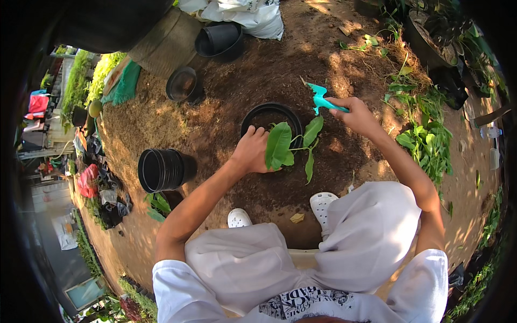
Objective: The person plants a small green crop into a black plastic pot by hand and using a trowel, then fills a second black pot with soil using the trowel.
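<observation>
A leafy green plant (279, 146) rises over the near side of a round black plastic pot (245, 121), which stands on dark soil. My left hand (253, 150) is at the pot's near left side, against the plant. Leaves cover its fingertips, so whether it grips the stem or the rim is hidden. To the right of the pot, my right hand (355, 117) grips the handle of a teal garden hand tool (319, 97). The tool's jagged head is raised beyond the pot's far right rim and points left.
Stacked black pots (159, 170) lie tipped at left, near a shallow black pot (181, 84). Farther off are another black container (218, 38) and a white sack (258, 18). Uprooted leafy plants (430, 141) lie at right. My white clogs (323, 206) flank the near soil.
</observation>
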A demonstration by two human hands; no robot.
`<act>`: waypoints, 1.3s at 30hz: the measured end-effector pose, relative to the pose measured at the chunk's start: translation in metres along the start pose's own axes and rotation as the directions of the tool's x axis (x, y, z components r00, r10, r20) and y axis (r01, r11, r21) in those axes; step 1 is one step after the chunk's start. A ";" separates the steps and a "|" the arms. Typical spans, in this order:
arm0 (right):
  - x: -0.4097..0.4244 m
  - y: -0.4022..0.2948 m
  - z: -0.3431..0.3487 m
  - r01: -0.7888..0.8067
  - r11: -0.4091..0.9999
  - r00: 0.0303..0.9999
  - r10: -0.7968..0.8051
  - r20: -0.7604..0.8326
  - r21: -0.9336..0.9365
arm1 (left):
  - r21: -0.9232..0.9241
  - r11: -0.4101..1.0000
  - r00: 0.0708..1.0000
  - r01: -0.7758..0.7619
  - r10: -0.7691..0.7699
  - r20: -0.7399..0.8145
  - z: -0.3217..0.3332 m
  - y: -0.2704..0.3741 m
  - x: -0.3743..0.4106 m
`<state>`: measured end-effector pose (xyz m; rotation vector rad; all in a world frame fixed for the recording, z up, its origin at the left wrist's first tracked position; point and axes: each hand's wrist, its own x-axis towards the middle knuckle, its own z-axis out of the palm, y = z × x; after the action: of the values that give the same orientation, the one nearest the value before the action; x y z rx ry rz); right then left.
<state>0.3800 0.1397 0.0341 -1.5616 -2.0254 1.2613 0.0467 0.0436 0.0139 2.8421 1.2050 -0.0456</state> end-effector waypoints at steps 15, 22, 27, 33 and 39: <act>-0.043 -0.039 0.024 0.267 0.860 0.901 -0.383 -0.202 -0.435 | 0.021 0.999 0.998 0.026 -0.028 0.065 0.008 -0.001 -0.007; -0.049 -0.036 0.008 0.390 0.885 0.921 -0.375 0.105 -0.255 | 0.051 0.999 0.998 0.000 -0.003 0.061 0.005 -0.006 -0.010; -0.062 -0.078 0.012 0.032 0.999 0.926 -0.017 0.376 -0.035 | 0.055 0.998 0.995 0.003 -0.009 0.102 0.011 -0.008 -0.016; -0.036 -0.045 0.055 0.239 0.960 0.955 -0.204 0.215 -0.149 | 0.074 0.997 0.993 -0.017 0.008 0.114 0.016 -0.010 -0.012; -0.015 -0.055 0.067 0.081 0.982 0.951 -0.024 0.307 -0.172 | 0.052 0.999 0.997 0.010 -0.014 0.080 0.008 -0.012 -0.009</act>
<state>0.3051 0.0945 0.0421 -1.4493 -2.4190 1.4024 0.0320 0.0448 0.0063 2.8463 1.2221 -0.1928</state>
